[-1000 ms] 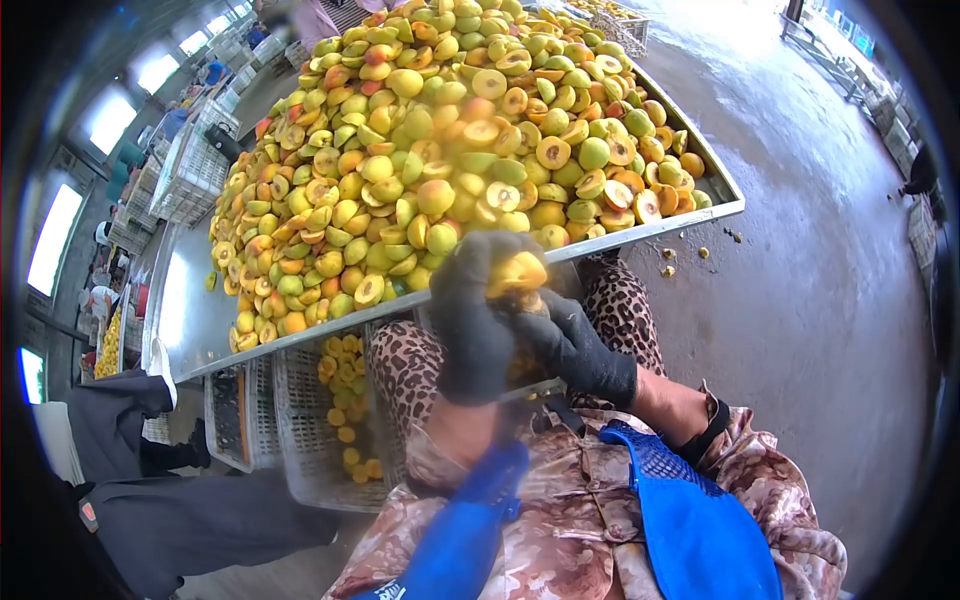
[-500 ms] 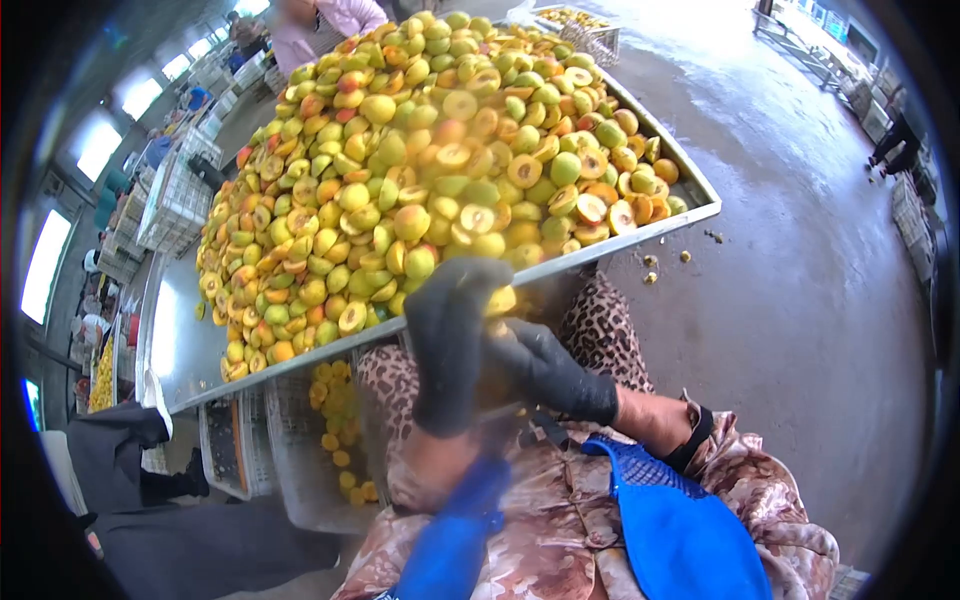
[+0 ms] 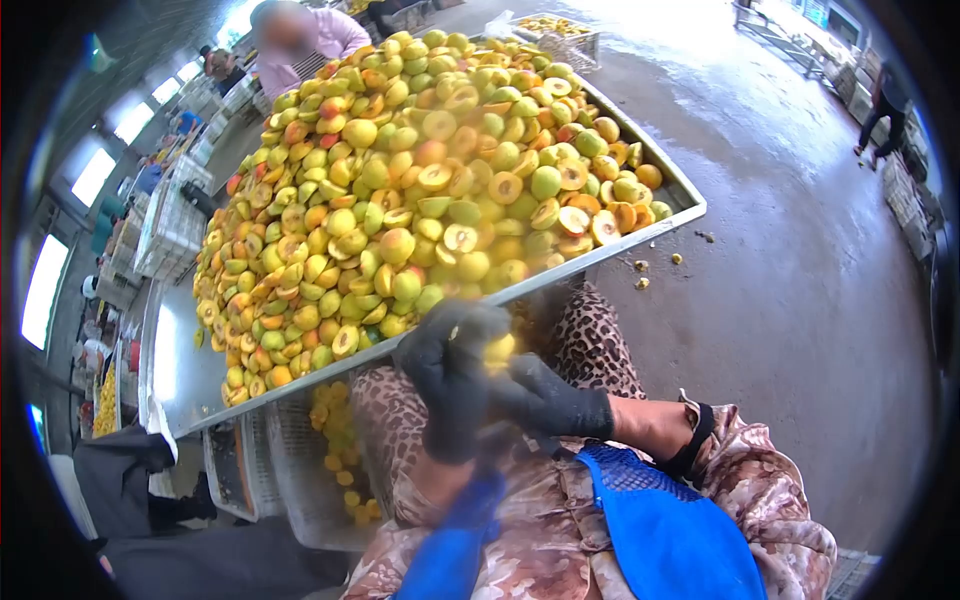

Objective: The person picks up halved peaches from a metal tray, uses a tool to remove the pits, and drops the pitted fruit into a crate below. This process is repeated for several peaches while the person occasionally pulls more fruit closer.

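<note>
My left hand (image 3: 452, 375), in a dark glove, is closed around a yellow peach half (image 3: 498, 350) just below the near rim of a metal tray table. My right hand (image 3: 552, 396), also gloved, is curled and meets the left one beside the fruit. Whatever lies inside its fingers is hidden and blurred. On the metal tray (image 3: 690, 212), halved peaches (image 3: 345, 215) are heaped high, green, yellow and reddish, several showing brown centres.
Beneath the tray, a crate (image 3: 315, 490) beside my leg holds yellow peach halves (image 3: 340, 450). A person in pink (image 3: 335, 35) is behind the heap. Dark cloth (image 3: 210, 550) lies at lower left. Fruit scraps (image 3: 642, 283) dot the wet floor (image 3: 780, 330).
My left hand has come down from the tray's edge and closed in on my right hand, the peach half still in its grip. The view has shifted slightly.
</note>
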A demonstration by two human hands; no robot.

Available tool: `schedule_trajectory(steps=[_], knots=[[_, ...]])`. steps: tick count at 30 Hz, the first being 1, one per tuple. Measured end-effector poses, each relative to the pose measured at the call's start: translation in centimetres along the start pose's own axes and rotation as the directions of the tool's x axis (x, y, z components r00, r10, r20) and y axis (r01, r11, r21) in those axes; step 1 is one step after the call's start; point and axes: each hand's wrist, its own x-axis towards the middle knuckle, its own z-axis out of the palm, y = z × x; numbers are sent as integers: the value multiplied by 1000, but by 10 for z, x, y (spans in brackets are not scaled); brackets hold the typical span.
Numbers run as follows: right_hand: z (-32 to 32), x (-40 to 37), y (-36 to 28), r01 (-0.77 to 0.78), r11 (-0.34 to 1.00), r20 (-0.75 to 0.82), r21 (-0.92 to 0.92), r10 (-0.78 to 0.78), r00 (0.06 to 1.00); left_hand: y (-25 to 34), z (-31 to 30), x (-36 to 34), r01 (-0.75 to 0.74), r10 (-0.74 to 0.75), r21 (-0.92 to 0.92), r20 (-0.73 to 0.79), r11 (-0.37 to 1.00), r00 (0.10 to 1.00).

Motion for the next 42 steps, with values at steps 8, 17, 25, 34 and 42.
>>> schedule_trajectory(steps=[8, 17, 25, 34, 42], knots=[[7, 27, 39, -43, 996, 326, 83, 13, 945, -25, -42, -23, 305, -309, -268, 28, 914, 951], [-18, 37, 125, 11, 542, 13, -841, -1, 1000, -136, -237, -24, 234, 52, 882, -279, 409, 959], [-10, 30, 89, -49, 804, -176, -593, -69, 982, -223, -104, 134, -231, -83, 855, 302, 464, 950], [2, 43, 45, 76, 966, -290, -246, -148, 945, -166, -136, 86, 90, -85, -65, 79, 994, 993], [18, 78, 55, 205, 966, -419, -158, -254, 872, -74, -62, -7, 464, -520, -648, 122, 603, 846]])
